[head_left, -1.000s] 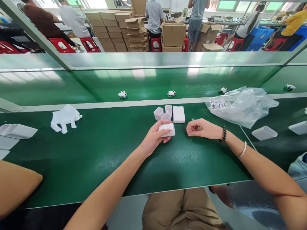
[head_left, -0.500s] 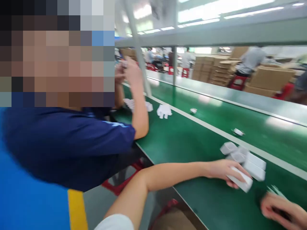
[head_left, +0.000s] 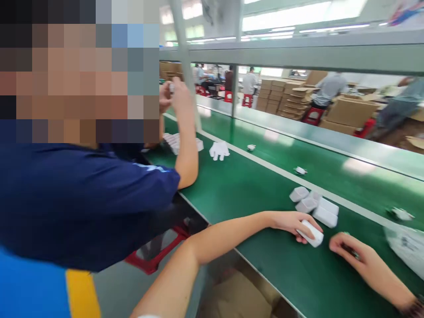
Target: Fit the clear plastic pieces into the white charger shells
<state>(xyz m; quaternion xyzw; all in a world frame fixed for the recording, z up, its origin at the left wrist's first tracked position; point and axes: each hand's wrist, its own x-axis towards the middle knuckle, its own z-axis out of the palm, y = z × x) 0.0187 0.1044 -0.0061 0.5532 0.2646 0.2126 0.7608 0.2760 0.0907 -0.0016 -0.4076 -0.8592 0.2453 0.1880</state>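
Observation:
My left hand (head_left: pixel 289 221) is closed around a small white box (head_left: pixel 312 233), low over the green work surface. Just past it, several similar white boxes (head_left: pixel 326 212) sit close together beside the pale line. My right hand (head_left: pixel 359 256) is to the right of the held box, apart from it, with its fingers curled in. A bit of something dark shows inside that hand, too hidden to name.
A co-worker in a dark blue shirt (head_left: pixel 82 198) sits at the left with raised hands (head_left: pixel 175 95). Small white parts (head_left: pixel 300 170) lie along the green belt (head_left: pixel 271 154). A clear plastic bag (head_left: pixel 406 247) lies at the right. White pieces (head_left: pixel 219 150) rest near the co-worker's elbow.
The view has swung right, so the scene sits further left. My right hand has come more fully into view, nearer the held box. My left hand still grips the white box.

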